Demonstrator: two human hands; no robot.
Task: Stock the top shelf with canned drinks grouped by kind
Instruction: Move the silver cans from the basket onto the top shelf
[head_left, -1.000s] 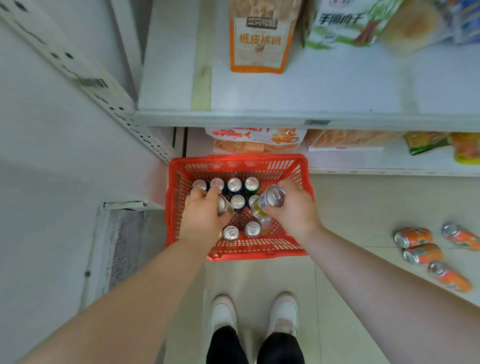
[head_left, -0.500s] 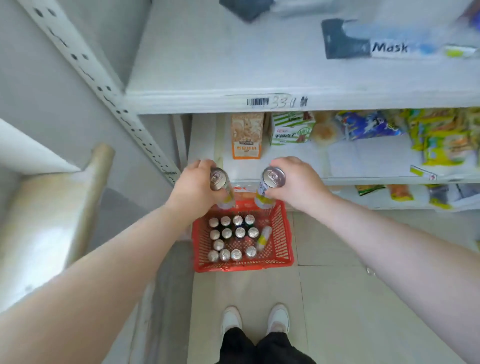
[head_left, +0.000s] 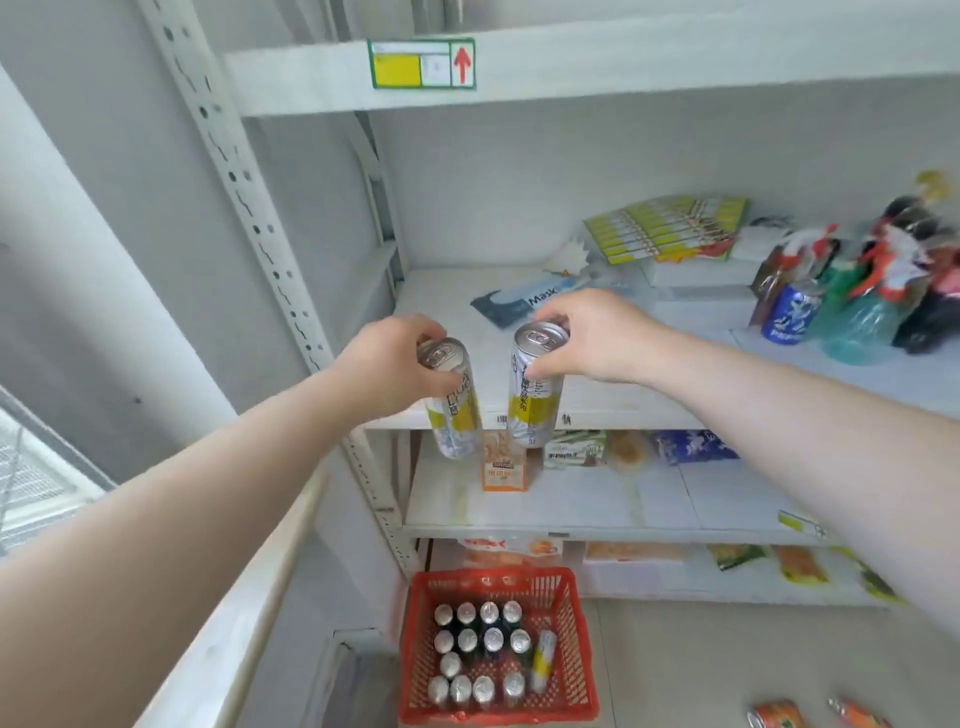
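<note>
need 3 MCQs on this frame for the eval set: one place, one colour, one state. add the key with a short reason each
1. Where does the red basket stand?
A. on a shelf
B. on the floor
C. on a trolley

2. What colour is the band on the can in the left hand?
A. blue
B. red
C. yellow

3. What is the right hand doing?
A. gripping a second can near its top
B. hanging open
C. pressing flat on a shelf

Key:
1 B: the red basket sits on the floor in front of the lowest shelf.
2 C: a yellow band crosses the silver body.
3 A: the fingers and thumb curl round the second can just below its lid.
</note>
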